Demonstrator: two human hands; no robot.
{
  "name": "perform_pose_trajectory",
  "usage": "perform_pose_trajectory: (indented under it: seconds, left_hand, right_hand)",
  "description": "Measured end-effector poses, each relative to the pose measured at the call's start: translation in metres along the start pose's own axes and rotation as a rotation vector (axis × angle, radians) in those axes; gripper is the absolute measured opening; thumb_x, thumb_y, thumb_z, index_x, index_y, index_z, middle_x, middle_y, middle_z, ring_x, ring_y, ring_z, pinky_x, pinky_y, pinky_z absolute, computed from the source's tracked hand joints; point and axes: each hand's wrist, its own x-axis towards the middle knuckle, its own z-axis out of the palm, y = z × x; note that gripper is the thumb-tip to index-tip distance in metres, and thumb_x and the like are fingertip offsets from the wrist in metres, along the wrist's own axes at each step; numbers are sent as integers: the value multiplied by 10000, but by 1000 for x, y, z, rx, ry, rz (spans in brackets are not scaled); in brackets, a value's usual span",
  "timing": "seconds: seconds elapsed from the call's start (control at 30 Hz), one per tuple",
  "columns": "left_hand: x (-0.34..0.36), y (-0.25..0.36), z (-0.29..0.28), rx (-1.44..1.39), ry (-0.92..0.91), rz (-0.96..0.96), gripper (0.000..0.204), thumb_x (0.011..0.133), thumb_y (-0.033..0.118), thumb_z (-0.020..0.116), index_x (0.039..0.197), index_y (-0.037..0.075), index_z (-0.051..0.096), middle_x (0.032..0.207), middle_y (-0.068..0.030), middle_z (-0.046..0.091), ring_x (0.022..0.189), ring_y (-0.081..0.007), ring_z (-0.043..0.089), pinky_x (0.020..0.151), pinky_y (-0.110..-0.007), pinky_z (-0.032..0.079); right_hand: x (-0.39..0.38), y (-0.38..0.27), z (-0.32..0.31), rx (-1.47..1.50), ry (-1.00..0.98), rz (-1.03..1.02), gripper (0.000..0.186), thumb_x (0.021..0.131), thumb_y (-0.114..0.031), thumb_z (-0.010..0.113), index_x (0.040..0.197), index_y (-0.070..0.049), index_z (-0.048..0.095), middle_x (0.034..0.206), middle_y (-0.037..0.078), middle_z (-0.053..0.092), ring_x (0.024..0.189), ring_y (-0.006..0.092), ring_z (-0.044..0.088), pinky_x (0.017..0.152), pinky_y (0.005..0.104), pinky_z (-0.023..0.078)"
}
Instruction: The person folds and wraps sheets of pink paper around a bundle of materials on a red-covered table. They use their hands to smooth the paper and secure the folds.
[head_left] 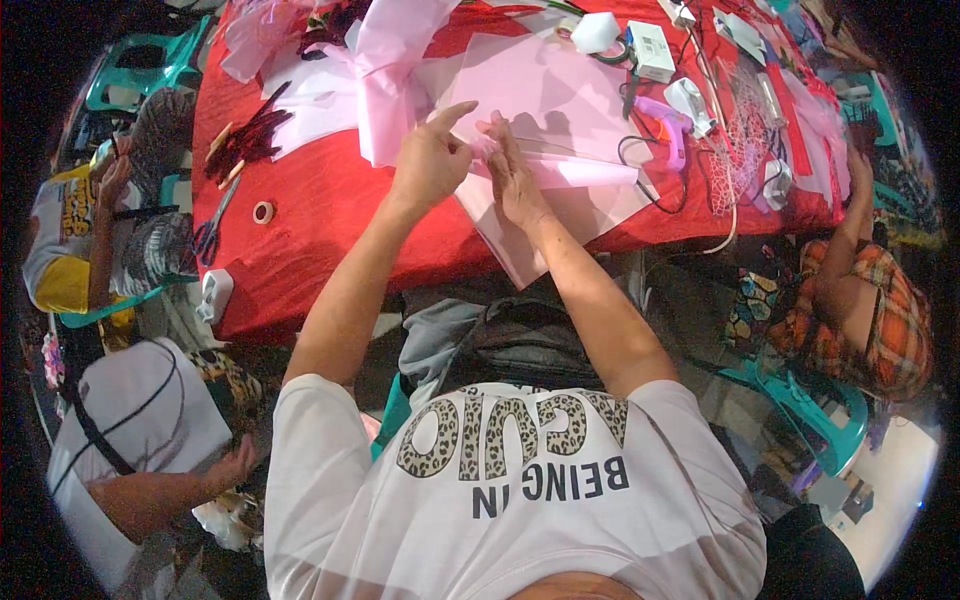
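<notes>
My left hand (425, 165) is at the middle of the table beside a gathered pink wrap (395, 95); its index finger points forward and the other fingers curl, what they grip unclear. My right hand (515, 180) lies just right of it with long, straightened fingers on folded pink paper (585, 170). Larger translucent pink sheets (520, 80) spread beneath and beyond both hands. A purple-and-orange glue gun (672, 128) with a black cord lies to the right.
The red-covered table (300, 250) also bears scissors (208, 235), a tape roll (263, 212), dark red material (250, 135), white boxes (652, 50) and pink mesh (735, 150). Other people sit left (65, 230) and right (880, 320), with green plastic chairs (820, 410) around.
</notes>
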Motion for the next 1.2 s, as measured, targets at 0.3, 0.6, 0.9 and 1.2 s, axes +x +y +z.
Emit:
perform_pose_trajectory:
  seconds: [0.3,0.6,0.9,1.2]
  left_hand:
    - [-3,2,14,157,108,83,510,742,39,564,1239,73,452,667,-171,618,664,-334,621,619,-400,487]
    - [-2,-15,3,-526,-3,-424,424,815,184,650,1118,-70,497,757,-126,633,624,-193,633,550,-254,517]
    - [-4,-12,-5,-533,-174,-482,277,864,269,577,855,-6,597,718,-79,600,612,-185,640,536,-272,519]
    - [-3,-12,-6,-591,-158,-504,259,870,259,561,812,7,572,684,-61,578,603,-187,638,515,-267,503]
  right_hand:
    - [5,27,4,70,52,-44,516,958,-269,390,1383,-52,193,1041,139,463,952,213,481,875,334,420]
    - [3,-3,4,68,56,33,469,930,-102,396,1366,-46,233,1022,130,479,924,194,501,823,318,443]
    - [3,7,5,-64,92,-29,504,896,-68,446,1355,-41,237,1094,185,483,1007,290,505,922,372,392]
    - [3,8,5,-166,112,-164,487,877,-53,481,1317,-39,274,1215,200,457,1198,346,399,1026,416,300]
